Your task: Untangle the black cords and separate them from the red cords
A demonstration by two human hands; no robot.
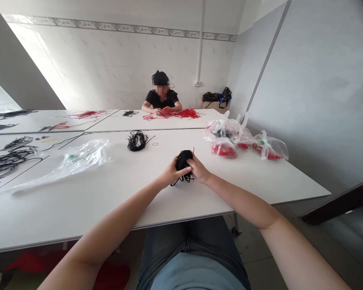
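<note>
Between my two hands is a thick bundle of black cord, held just above the white table. My left hand wraps its left side, with the thumb across the front. On the other side my right hand grips the bundle, its thumb pressed into the strands. Loose cord ends hang below my fingers, and one end sticks up at the top right. A second coil of black cord lies on the table ahead and to the left, near a small red loop.
Clear plastic bags with red cord stand at the right. A crumpled clear bag and black cords lie to the left. Across the table a person handles red cords. The table's front edge runs above my lap.
</note>
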